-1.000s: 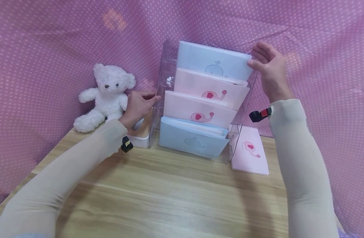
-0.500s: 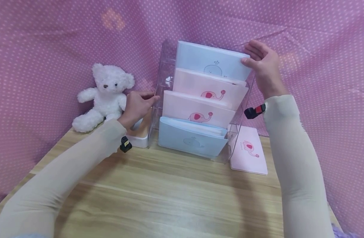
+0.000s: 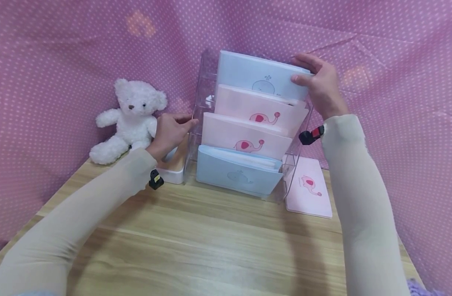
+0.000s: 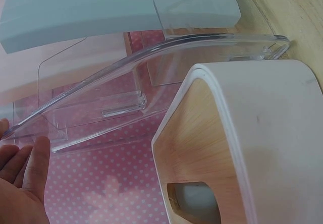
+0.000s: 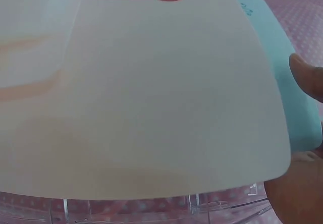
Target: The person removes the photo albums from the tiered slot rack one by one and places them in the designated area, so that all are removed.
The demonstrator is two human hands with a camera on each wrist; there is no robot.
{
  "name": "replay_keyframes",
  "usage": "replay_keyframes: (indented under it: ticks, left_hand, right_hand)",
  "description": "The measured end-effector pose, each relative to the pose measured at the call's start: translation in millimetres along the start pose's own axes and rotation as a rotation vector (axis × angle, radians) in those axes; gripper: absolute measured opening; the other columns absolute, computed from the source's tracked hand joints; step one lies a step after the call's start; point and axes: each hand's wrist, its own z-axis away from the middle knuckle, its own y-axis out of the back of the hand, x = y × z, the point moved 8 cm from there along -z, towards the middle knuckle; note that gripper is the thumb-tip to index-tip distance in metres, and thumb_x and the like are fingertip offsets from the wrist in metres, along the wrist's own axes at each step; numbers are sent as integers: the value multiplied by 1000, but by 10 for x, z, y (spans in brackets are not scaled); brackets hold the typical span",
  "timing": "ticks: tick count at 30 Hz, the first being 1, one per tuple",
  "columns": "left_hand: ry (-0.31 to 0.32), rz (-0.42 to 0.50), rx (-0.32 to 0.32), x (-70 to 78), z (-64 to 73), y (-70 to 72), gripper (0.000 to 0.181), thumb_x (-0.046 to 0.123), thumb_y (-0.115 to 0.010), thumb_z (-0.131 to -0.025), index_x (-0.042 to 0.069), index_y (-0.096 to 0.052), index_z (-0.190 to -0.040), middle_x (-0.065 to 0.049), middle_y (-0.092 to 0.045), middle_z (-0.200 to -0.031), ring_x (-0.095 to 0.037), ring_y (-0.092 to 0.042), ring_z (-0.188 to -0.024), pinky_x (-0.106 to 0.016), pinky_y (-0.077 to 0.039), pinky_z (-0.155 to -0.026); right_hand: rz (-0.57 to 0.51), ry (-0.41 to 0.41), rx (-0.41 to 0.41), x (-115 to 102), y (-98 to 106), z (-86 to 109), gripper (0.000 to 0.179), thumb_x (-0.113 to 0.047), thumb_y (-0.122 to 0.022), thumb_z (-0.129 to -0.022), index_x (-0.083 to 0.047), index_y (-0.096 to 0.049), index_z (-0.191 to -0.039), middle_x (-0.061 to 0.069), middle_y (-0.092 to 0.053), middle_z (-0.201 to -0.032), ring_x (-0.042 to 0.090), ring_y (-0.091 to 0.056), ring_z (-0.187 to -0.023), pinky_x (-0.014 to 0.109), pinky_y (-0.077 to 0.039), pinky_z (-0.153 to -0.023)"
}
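A clear plastic tiered rack (image 3: 197, 109) holds several booklets standing one behind another. At the back stands a pale blue whale booklet (image 3: 240, 70); my right hand (image 3: 324, 84) grips its right end, thumb on the front cover and fingers behind. In front of it come two pink elephant booklets, one upper (image 3: 233, 102) and one lower (image 3: 222, 131), then a blue booklet (image 3: 218, 168) at the bottom. My left hand (image 3: 172, 131) pinches the rack's left side panel. In the right wrist view a pink cover (image 5: 176, 108) fills most of the frame, with my right thumb (image 5: 308, 77) on the blue booklet beyond.
A white plush bear (image 3: 137, 109) sits at the left. Beside the rack's left side is a white and wooden box (image 4: 272, 133) with a cut-out. Another pink elephant booklet (image 3: 309, 189) lies on the wooden table (image 3: 196, 242) at right. A pink dotted cloth (image 3: 78, 41) hangs behind.
My right hand has moved left, from the right edge of the back blue booklet further onto its cover. My left hand keeps its pinch on the rack's side.
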Motion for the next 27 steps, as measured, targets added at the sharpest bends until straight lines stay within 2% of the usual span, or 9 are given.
replay_keyframes:
  ticks: [7, 15, 21, 27]
  left_hand:
    - [0, 5, -3, 7, -6, -1, 37, 28, -77, -91, 7, -73, -121, -14, -75, -118, -26, -75, -105, -35, -63, -88]
    - [-15, 4, -3, 19, -21, -9, 36, 28, -77, -92, 8, -74, -121, -13, -76, -118, -25, -75, -105, -34, -63, -88]
    - [-27, -7, 1, 24, -4, 3, 36, 28, -77, -92, 6, -74, -120, -15, -76, -116, -26, -75, -103, -34, -64, -86]
    - [-23, -13, -6, 25, 17, -4, 36, 28, -77, -92, 7, -73, -121, -15, -75, -118, -27, -75, -104, -33, -64, -84]
  right_hand:
    - [216, -67, -28, 60, -50, -30, 62, -14, -81, -87, -28, -58, -143, -1, -55, -148, 21, -57, -130, 43, -46, -117]
    - [218, -90, -18, 68, -57, -31, 57, -18, -83, -85, -28, -62, -138, -1, -59, -140, 23, -60, -126, 46, -48, -115]
    - [202, -109, -19, 89, -60, -43, 54, -18, -82, -86, -23, -64, -136, -1, -61, -134, 24, -62, -125, 47, -50, -113]
    - [213, -127, -15, 123, -50, -54, 51, -18, -80, -88, -22, -64, -136, -1, -61, -134, 27, -62, -128, 48, -50, -113]
